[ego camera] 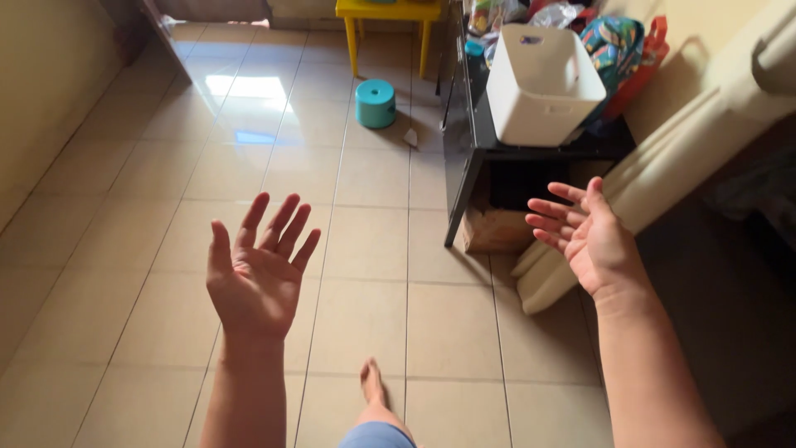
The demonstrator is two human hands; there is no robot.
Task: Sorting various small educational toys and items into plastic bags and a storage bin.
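Both hands are raised in front of the person with the palms turned up and nothing inside them. The left hand (257, 278) has its fingers spread wide apart and hangs over the bare tiled floor (166, 249), touching nothing. The right hand (584, 236) is also empty, its fingers loosely apart and pointing to the left, and it is the one nearer to the furniture. Just beyond it stands a black desk (464, 141), and on top of this desk sits a white plastic bin (543, 83), upright and, as far as one can see, with nothing in it. The bin is the thing closest to the right hand, but hand and bin are clearly apart. Under the desk there is a brown cardboard box (493, 228), half in shadow. Behind the bin lie some colourful bags (618, 50), crowded against the wall, so that side is tight. To the right a pale padded object (663, 174), maybe a mattress or a cushion, leans at a slant and closes the way there. Farther off on the floor stand a teal round container (376, 104) and a yellow stool (388, 25), both well apart from the hands. A bare foot (373, 386) of the person shows at the bottom edge.
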